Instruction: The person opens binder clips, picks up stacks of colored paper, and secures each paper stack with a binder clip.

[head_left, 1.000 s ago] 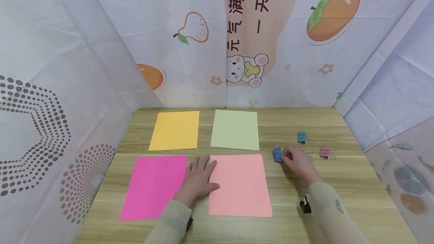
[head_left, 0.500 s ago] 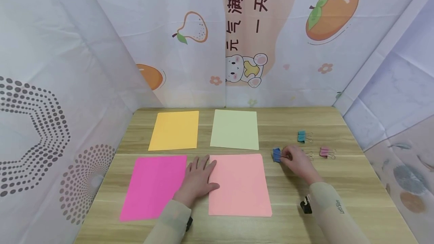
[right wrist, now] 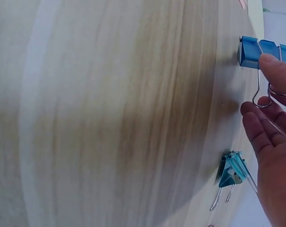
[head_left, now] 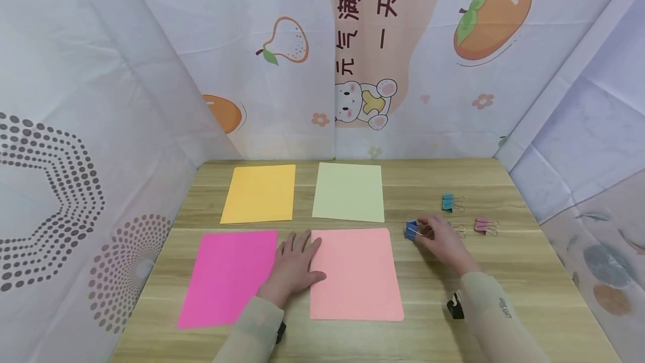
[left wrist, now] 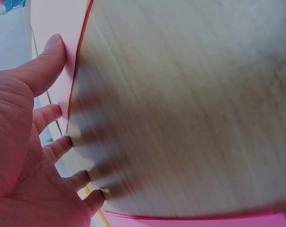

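Observation:
My right hand is at the right of the table, fingers bent, holding a blue binder clip by its wire handles. In the right wrist view the thumb lies against the blue clip, with the fingers beside its wire loops. My left hand rests with spread fingers at the left edge of the salmon-pink paper. In the left wrist view its thumb lies over that paper's edge, and the other fingertips reach down to the wood and paper edge.
A magenta sheet lies left of my left hand. Behind are a yellow sheet and a pale green sheet. A teal clip and a pink clip lie at the right; another clip is partly hidden by my right hand. Curtains enclose the table.
The fingers of my right hand have shifted slightly on the blue binder clip, and one wire handle now shows across its body. My left hand stays in place.

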Available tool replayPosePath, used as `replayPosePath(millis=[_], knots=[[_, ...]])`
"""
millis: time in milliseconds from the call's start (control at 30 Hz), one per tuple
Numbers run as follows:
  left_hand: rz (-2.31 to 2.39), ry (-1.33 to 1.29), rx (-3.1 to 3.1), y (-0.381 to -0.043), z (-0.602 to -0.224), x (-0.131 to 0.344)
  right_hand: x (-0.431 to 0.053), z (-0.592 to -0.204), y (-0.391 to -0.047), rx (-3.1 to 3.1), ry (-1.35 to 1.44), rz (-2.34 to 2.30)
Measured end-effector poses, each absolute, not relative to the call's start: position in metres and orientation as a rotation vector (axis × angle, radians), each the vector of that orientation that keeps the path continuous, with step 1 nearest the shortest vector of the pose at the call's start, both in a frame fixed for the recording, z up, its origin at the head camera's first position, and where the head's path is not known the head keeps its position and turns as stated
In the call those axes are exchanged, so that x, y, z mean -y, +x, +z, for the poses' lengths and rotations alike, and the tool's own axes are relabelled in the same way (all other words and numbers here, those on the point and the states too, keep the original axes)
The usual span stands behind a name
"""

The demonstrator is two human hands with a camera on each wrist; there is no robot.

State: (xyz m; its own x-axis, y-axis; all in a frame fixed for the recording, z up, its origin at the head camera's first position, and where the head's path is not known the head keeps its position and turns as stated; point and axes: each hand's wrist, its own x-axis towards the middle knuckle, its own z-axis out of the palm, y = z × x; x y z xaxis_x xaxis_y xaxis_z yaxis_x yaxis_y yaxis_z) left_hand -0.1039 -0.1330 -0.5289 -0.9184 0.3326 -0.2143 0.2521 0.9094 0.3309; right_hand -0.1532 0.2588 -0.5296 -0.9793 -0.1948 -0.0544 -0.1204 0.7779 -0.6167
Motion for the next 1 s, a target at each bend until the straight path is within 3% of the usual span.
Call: replayPosePath(millis=[1000], knots=[[0.444,0.455,-2.812,-0.1038,-0.5333,0.1366,-0.2635,-0.5353,-0.145,-2.878,-0.347,-0.966]])
